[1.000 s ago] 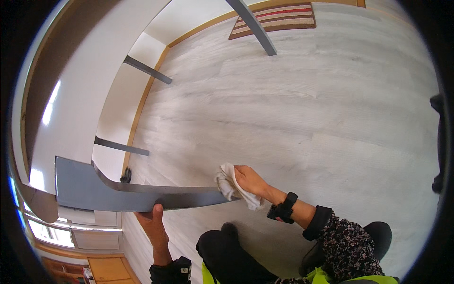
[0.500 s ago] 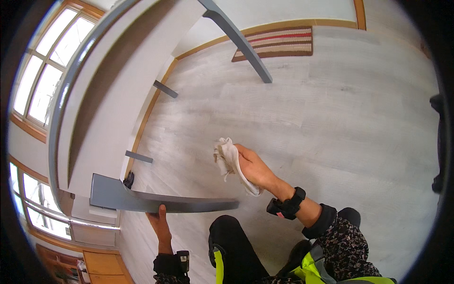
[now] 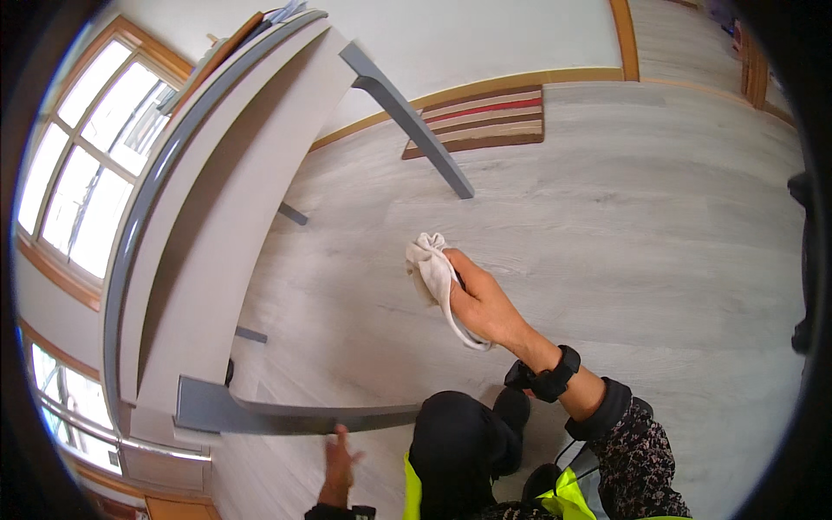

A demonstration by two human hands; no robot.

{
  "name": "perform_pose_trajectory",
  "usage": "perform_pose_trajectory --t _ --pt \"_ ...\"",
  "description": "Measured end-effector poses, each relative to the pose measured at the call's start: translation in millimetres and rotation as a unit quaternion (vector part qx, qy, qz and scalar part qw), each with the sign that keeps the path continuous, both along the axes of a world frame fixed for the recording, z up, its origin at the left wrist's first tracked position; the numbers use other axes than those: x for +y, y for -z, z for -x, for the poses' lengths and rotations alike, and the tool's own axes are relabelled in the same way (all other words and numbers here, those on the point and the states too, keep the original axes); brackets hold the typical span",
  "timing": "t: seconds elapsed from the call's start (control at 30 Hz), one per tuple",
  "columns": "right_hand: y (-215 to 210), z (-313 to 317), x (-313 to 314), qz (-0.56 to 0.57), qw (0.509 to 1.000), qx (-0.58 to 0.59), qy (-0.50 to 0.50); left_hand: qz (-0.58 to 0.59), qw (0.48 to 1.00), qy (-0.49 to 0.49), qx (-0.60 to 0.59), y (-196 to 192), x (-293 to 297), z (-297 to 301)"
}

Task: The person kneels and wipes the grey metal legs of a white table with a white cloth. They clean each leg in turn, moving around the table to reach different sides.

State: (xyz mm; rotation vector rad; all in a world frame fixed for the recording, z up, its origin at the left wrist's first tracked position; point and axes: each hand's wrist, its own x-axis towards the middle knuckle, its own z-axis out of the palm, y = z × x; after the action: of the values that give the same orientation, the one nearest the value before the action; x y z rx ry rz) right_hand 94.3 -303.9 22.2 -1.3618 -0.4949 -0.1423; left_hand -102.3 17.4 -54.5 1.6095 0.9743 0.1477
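A crumpled off-white cloth is gripped in my right hand, held up over the floor in the middle of the view. My left hand is open, fingers apart and a little blurred. Its fingertip reaches the lower edge of the near grey desk leg; whether it touches cannot be told. That leg runs from the desk's near corner toward my knee. The desk stands at the left, with a pale panel and a glossy grey rim along its top.
The far grey leg slants down beside a striped mat by the wall. Two more leg ends show under the desk. My bent knee is close to the near leg's end. Some items lie on the desktop; windows are beyond.
My left hand has come off its hold on the near leg and spread its fingers. My right hand, still with the cloth, has shifted slightly right. The view has tilted up.
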Motion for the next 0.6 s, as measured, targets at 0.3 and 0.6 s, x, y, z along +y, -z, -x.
perform_pose_trajectory --t 0.3,0.6 --pt "-37.6 -4.5 11.4 0.053 0.99 -0.132 0.021 -0.045 0.976 0.149 -0.154 -29.8 -34.2 -55.7" --pt "-148.0 31.9 74.9 0.089 0.885 -0.448 0.086 -0.2 0.841 0.058 -0.499 -195.4 -73.2 -52.0"
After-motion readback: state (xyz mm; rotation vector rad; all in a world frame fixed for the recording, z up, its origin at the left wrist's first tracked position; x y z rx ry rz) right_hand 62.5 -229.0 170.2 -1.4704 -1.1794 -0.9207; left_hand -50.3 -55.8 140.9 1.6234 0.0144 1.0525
